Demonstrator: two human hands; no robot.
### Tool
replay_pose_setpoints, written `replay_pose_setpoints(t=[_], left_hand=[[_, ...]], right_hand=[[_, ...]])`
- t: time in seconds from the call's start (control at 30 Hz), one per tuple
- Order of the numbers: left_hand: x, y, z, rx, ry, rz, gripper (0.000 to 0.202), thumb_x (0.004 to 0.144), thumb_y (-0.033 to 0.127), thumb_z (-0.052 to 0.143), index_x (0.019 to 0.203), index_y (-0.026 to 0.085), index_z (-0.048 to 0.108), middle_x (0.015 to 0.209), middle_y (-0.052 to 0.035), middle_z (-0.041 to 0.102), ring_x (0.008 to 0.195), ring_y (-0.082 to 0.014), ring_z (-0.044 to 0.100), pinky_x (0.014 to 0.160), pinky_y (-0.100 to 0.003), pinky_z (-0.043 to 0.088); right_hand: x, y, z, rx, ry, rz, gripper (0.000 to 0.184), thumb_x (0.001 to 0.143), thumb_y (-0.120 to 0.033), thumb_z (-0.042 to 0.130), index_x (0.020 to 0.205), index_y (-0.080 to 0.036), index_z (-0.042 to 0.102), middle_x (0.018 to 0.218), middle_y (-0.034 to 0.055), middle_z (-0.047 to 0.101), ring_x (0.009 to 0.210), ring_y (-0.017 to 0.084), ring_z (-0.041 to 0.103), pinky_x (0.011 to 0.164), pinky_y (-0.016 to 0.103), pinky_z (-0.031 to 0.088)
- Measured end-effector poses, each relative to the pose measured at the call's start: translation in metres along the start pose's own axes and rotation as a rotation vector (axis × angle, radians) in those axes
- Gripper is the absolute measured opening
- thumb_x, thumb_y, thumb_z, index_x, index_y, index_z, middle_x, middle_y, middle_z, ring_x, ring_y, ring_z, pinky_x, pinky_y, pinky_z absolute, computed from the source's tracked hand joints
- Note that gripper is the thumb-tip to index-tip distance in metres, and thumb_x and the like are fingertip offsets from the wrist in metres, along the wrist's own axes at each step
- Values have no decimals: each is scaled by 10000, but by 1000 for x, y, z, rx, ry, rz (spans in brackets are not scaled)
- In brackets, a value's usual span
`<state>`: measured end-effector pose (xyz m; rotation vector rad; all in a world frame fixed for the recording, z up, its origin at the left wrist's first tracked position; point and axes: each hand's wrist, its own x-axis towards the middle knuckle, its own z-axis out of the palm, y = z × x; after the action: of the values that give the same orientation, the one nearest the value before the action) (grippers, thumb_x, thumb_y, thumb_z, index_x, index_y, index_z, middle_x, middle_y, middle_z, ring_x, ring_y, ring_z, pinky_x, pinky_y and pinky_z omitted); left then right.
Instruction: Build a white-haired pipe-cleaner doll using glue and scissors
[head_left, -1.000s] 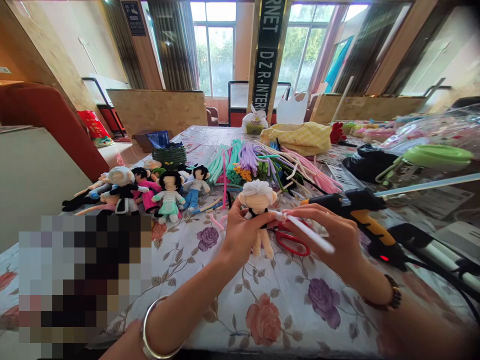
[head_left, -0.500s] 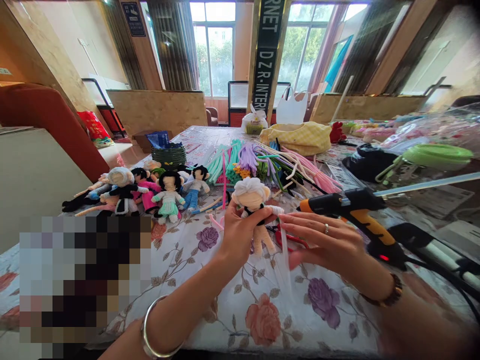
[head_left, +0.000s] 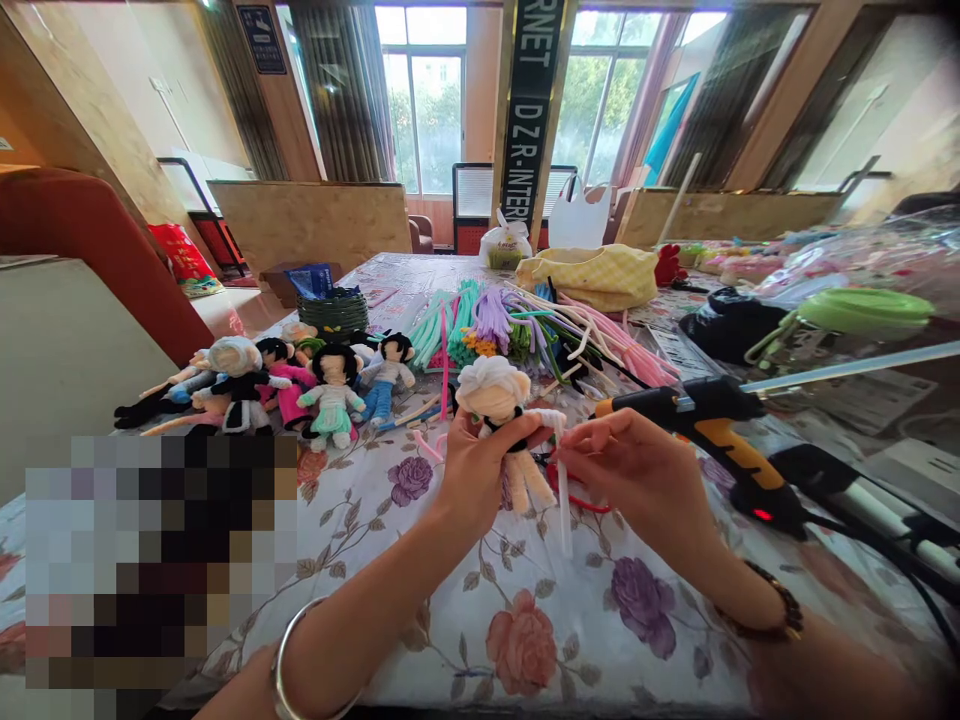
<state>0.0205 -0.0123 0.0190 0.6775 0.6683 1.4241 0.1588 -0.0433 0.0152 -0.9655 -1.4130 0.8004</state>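
My left hand (head_left: 476, 470) is wrapped round a small doll (head_left: 495, 385) with pale hair, a black top and beige legs, holding it upright above the table. From the doll's outstretched white arm hangs a white pipe cleaner (head_left: 565, 510). My right hand (head_left: 637, 480) pinches this strip near the end of the arm, with thumb and fingertips together. Beneath the hands lie red-handled scissors (head_left: 589, 503), partly hidden by the strip and my fingers.
Several finished dolls (head_left: 334, 395) lie at the left. Behind the held doll is a heap of coloured pipe cleaners (head_left: 491, 320). A black and orange glue gun (head_left: 720, 420) with a lit red light stands at the right. A floral cloth (head_left: 525, 640) covers the table.
My right hand's fingers have drawn in from stretched out to a pinch on the white strip. The strip, blurred before, hangs straighter now. My left hand keeps the doll in place.
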Motion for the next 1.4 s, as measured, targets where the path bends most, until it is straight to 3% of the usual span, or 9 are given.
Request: replay_pose_setpoints(t=[0.1, 0.2, 0.4, 0.63, 0.87, 1.0, 1.17, 1.3, 1.4], left_hand=[[-1, 2, 2, -9, -8, -32, 438, 533, 136, 811, 907, 174, 587, 731, 19, 676, 678, -139, 673, 663, -247, 555], [-2, 3, 2, -7, -11, -76, 378, 523, 141, 813, 823, 162, 584, 694, 26, 664, 596, -114, 648, 607, -227, 541], [-1, 1, -1, -5, -30, -157, 322, 532, 162, 810, 754, 142, 577, 653, 12, 652, 520, -96, 605, 511, -201, 487], [0, 2, -2, 5, -56, -161, 293, 543, 165, 800, 722, 140, 569, 602, 10, 624, 505, -96, 584, 536, -216, 477], [2, 6, -2, 16, -62, -95, 274, 544, 141, 788, 703, 139, 564, 571, 25, 610, 485, -86, 574, 488, -188, 457], [1, 6, 0, 23, -37, -64, 276, 541, 130, 788, 718, 139, 576, 592, 23, 630, 515, -89, 598, 522, -184, 490], [1, 4, 1, -8, -39, -86, 278, 536, 111, 788, 733, 141, 594, 672, 20, 654, 618, -95, 638, 636, -195, 537], [1, 4, -1, -12, -70, -130, 265, 547, 127, 789, 737, 139, 604, 677, 7, 666, 596, -101, 643, 618, -192, 539], [1, 5, -2, -10, -105, -194, 236, 554, 135, 788, 703, 131, 605, 639, 8, 654, 551, -90, 628, 566, -167, 520]], right_hand=[[4, 0, -2, 90, -33, 125, 277, 670, -316, 752, 718, -222, 496, 785, -6, 651, 683, 136, 654, 562, 242, 553], [7, 2, -4, 142, -102, 252, 267, 676, -335, 744, 812, -227, 541, 799, -7, 650, 696, 129, 652, 595, 236, 547], [7, 4, -4, 212, -158, 355, 315, 686, -349, 734, 948, -239, 600, 800, -11, 682, 689, 123, 655, 597, 236, 535], [11, 4, -7, 86, -161, 251, 263, 709, -346, 711, 944, -234, 673, 785, -3, 668, 628, 110, 602, 535, 227, 492], [10, 9, -9, -15, -180, 161, 267, 742, -359, 683, 985, -250, 700, 863, 17, 690, 754, 148, 638, 708, 302, 547], [10, 11, -9, 10, -159, 129, 251, 724, -336, 704, 965, -268, 708, 815, -9, 676, 723, 125, 637, 724, 288, 557], [11, 10, -10, -33, -153, 124, 257, 730, -348, 694, 974, -268, 704, 844, 2, 684, 740, 143, 654, 729, 312, 568], [11, 9, -10, -121, -147, 103, 208, 769, -337, 647, 950, -245, 692, 869, 20, 700, 760, 168, 666, 732, 335, 564], [9, 11, -11, -266, -138, -30, 142, 819, -259, 584, 931, -236, 668, 847, 16, 696, 754, 168, 662, 711, 323, 549]])
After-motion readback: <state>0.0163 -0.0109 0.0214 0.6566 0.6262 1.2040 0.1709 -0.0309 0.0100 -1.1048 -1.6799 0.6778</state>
